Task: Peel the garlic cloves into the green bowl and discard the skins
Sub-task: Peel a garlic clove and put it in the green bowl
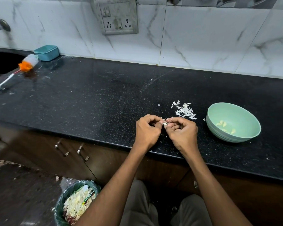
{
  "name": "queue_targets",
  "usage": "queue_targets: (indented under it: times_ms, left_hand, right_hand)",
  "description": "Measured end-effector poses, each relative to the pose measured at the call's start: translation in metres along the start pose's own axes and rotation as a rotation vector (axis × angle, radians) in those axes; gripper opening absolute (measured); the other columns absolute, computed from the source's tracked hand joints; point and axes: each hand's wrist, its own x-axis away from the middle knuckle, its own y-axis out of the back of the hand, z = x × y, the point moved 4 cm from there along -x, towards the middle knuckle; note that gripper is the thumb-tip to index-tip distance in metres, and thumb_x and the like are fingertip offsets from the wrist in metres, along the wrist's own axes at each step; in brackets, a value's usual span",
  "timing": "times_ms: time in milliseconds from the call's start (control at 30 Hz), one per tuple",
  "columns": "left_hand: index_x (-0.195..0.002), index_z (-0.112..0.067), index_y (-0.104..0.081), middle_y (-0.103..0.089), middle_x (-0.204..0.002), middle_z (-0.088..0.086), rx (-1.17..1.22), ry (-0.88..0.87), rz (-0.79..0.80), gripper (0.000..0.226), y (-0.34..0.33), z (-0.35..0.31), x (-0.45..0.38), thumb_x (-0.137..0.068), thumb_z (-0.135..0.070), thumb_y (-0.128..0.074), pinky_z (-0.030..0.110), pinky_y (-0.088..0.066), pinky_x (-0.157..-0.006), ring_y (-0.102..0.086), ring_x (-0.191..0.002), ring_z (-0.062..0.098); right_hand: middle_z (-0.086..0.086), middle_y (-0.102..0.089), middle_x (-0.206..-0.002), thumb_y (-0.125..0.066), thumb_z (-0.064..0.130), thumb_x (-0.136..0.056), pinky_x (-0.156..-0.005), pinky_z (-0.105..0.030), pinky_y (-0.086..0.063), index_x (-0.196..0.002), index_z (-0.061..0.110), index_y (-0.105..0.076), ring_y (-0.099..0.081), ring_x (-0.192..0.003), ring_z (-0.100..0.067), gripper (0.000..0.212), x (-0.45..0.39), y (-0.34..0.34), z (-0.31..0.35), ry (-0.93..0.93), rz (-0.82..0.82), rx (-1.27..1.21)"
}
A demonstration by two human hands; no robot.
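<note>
Both hands meet over the front part of the black counter [91, 95]. My left hand [147, 130] and my right hand [182, 132] pinch one small garlic clove [165, 123] between their fingertips, with bits of white skin sticking out. A pile of garlic skins [185, 111] lies on the counter just behind my right hand. To the right stands the green bowl [245, 136], holding several peeled cloves [224, 126].
A bin [62, 207] lined with a green bag and full of skins stands on the floor at lower left. A brush [15, 72] with orange and white bristles and a teal box [47, 53] lie at the counter's far left by the sink. Cabinet handles [82, 152] sit below the edge.
</note>
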Motion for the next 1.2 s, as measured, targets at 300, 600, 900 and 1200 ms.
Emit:
queue_targets:
  times_ms: [300,600,900,1200]
  left_hand:
    - [-0.075,-0.022,-0.073,-0.073,-0.08,-0.002,0.014,0.076,0.038,0.018,-0.002,0.005,-0.004,-0.089,-0.01,-0.073,0.035,-0.059,-0.073,-0.064,-0.068,0.008]
    - [-0.077,-0.009,-0.07,-0.071,-0.076,-0.002,-0.015,0.083,0.072,0.017,-0.003,0.006,-0.005,-0.093,-0.008,-0.066,0.039,-0.056,-0.07,-0.06,-0.067,0.011]
    - [-0.07,-0.015,-0.069,-0.064,-0.064,-0.009,-0.033,0.137,0.104,0.026,-0.003,0.004,-0.004,-0.095,-0.011,-0.063,0.032,-0.048,-0.065,-0.057,-0.064,0.01]
    - [-0.065,-0.014,-0.061,-0.061,-0.062,-0.001,-0.116,0.147,0.097,0.033,-0.005,0.002,-0.003,-0.098,-0.013,-0.054,0.044,-0.048,-0.061,-0.053,-0.062,0.017]
  right_hand:
    - [0.0,-0.076,-0.075,-0.084,0.0,-0.079,-0.057,-0.019,-0.053,-0.085,0.011,-0.079,-0.057,-0.057,-0.005,0.014,0.003,0.002,0.004,0.016,-0.009,0.001]
    - [0.006,-0.077,-0.078,-0.089,0.001,-0.075,-0.066,-0.021,-0.058,-0.078,0.025,-0.078,-0.068,-0.067,-0.012,0.026,0.005,0.0,0.008,-0.016,0.043,0.003]
    - [0.006,-0.077,-0.079,-0.086,-0.007,-0.074,-0.067,-0.017,-0.055,-0.077,0.025,-0.076,-0.069,-0.069,-0.007,0.033,0.005,-0.002,0.01,-0.018,0.082,-0.073]
    - [-0.008,-0.072,-0.093,-0.075,-0.014,-0.081,-0.059,-0.017,-0.05,-0.088,0.018,-0.078,-0.063,-0.072,-0.004,0.033,0.004,-0.004,0.007,0.08,0.137,-0.128]
